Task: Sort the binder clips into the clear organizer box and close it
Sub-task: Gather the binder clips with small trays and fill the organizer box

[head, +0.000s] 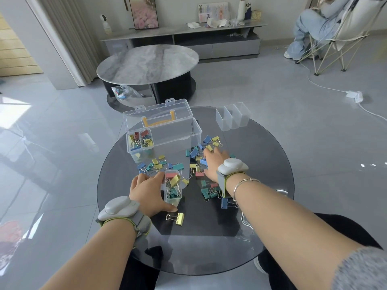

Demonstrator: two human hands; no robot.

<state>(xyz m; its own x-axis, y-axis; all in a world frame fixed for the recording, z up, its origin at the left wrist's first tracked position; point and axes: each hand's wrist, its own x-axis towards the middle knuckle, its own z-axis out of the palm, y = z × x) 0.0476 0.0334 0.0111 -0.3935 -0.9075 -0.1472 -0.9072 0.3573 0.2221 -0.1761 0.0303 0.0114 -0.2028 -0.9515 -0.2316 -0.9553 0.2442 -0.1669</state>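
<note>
A person is sitting at a round dark glass table (261, 216), both bare arms reaching out over it. The left hand (146, 191) is wrapping around a small clear bin (173, 190) near the middle of the table — thumb on the near side, fingers along the far-left side — and the bin is holding pink, yellow and teal binder clips. The right hand (213, 164) is lying palm-down on the loose binder clips (199, 158) scattered to the right of centre, fingers spread and reaching into the pile; whether it is pinching a clip I cannot tell.

The clear organizer box (165, 132) is standing on the far-left part of the table with its lid tipped open behind it, a yellow handle showing through the lid. One small bin of clips is already sitting in the box's left end. More clips are lying just in front of the box, and a single yellow clip (178, 218) is lying nearest the person. Three empty clear bins (232, 116) are standing side by side at the far right of the table.
</note>
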